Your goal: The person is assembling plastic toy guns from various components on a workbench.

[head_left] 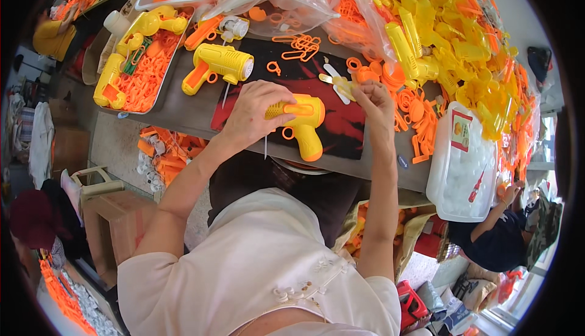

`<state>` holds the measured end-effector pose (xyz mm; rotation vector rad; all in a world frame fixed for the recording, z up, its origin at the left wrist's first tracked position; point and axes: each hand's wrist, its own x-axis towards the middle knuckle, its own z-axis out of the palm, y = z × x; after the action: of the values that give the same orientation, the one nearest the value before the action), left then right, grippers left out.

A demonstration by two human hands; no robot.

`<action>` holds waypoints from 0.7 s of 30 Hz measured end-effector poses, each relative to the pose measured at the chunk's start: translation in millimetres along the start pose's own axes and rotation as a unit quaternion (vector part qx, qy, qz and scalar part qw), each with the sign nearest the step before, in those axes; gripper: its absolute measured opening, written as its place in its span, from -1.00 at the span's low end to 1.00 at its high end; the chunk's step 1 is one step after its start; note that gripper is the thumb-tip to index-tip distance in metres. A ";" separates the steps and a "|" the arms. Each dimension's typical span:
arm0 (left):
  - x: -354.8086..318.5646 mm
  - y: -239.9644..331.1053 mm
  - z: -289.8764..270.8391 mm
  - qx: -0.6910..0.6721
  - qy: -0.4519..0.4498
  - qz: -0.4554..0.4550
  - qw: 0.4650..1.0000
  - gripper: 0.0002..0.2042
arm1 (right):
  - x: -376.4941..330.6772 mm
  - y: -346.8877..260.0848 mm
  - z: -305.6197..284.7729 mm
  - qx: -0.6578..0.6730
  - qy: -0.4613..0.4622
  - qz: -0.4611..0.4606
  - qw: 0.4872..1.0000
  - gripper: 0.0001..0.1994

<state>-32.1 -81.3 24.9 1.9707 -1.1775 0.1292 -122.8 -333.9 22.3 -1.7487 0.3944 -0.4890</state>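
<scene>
My left hand (256, 112) is closed around the barrel end of a yellow toy gun (309, 123), whose grip points toward me. A small orange trigger ring (288, 133) sticks out below its body. To the right, my right hand (376, 106) is raised over the dark red-and-black mat (347, 135), thumb and fingers pinched on a small, pale yellow translucent piece (345, 88). Its exact kind is unclear. Behind that piece lies a white strip (334, 73). A second yellow toy gun (214, 68) with an orange grip lies beyond my left hand.
At the left, a tray (159, 101) holds orange parts and yellow gun shells. Yellow shells (451, 46) are heaped at the far right, near loose orange pieces (417, 113). A white plastic tub (461, 171) stands at the right edge. Another person's arm (496, 214) shows beyond it.
</scene>
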 end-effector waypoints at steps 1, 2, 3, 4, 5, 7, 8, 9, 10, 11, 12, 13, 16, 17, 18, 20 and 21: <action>-1.0 -0.9 -0.4 -0.001 0.006 0.001 1.000 -0.73 | -7.6 -10.9 -0.1 0.091 -0.039 0.082 0.992 -0.86; -0.4 -0.5 0.5 -0.003 0.012 0.004 1.000 -0.73 | -14.7 -16.0 -4.4 0.089 -0.038 0.083 0.992 -0.86; -0.2 -0.5 1.2 -0.005 0.013 0.003 1.000 -0.73 | -21.1 -19.7 -9.4 0.087 -0.064 0.114 0.988 -0.85; -0.3 -0.8 1.9 -0.005 0.016 0.001 1.000 -0.73 | -23.7 -22.4 -11.7 0.085 -0.090 0.145 0.982 -0.85; 0.2 -0.8 3.4 -0.007 0.016 0.001 1.000 -0.73 | -24.5 -24.5 -13.0 0.083 -0.087 0.146 0.982 -0.85; -2.5 -3.2 5.0 -0.011 0.023 0.003 1.000 -0.73 | -25.5 -27.7 -13.8 0.029 -0.157 0.133 0.978 -0.84; -3.1 -4.6 5.4 -0.012 0.030 0.006 0.999 -0.73 | -24.2 -25.3 -12.5 0.028 -0.155 0.132 0.979 -0.84; -2.9 -4.7 5.9 -0.013 0.030 0.007 0.999 -0.73 | -21.6 -20.4 -9.9 0.009 -0.167 0.116 0.979 -0.84; -2.4 -4.3 6.5 -0.016 0.031 0.010 0.999 -0.73 | -19.2 -18.2 -7.3 -0.009 -0.178 0.100 0.979 -0.83; -2.8 -4.2 6.6 -0.017 0.032 0.011 0.999 -0.73 | -17.4 -18.7 -3.2 -0.009 -0.181 0.099 0.978 -0.83; -2.3 -3.1 6.3 -0.016 0.033 0.010 0.999 -0.73 | -16.0 -19.7 1.5 -0.019 -0.192 0.112 0.975 -0.81; -1.1 -1.4 5.9 -0.014 0.030 0.008 0.999 -0.74 | -14.2 -20.2 5.6 -0.028 -0.203 0.124 0.971 -0.80; -1.6 -2.2 6.2 -0.019 0.023 0.002 1.000 -0.75 | -8.4 -18.3 14.5 -0.055 -0.224 0.096 0.968 -0.78; -1.9 -3.1 6.2 -0.028 0.018 -0.001 0.999 -0.76 | -6.8 -19.4 16.3 -0.055 -0.226 0.095 0.968 -0.78; -2.2 -2.9 5.1 -0.028 0.019 -0.002 0.999 -0.76 | -5.3 -21.2 17.7 -0.055 -0.235 0.107 0.965 -0.78; -2.2 -1.8 3.0 -0.028 0.001 -0.001 1.000 -0.76 | -2.0 -22.1 18.9 -0.055 -0.244 0.120 0.961 -0.77; -2.3 -2.2 3.1 -0.029 0.002 -0.002 1.000 -0.76 | -0.1 -22.0 18.0 -0.057 -0.254 0.133 0.956 -0.77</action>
<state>-32.6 -81.4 20.6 1.9219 -1.1630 0.0963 -113.4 -313.9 40.1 -1.8224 0.2847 0.1838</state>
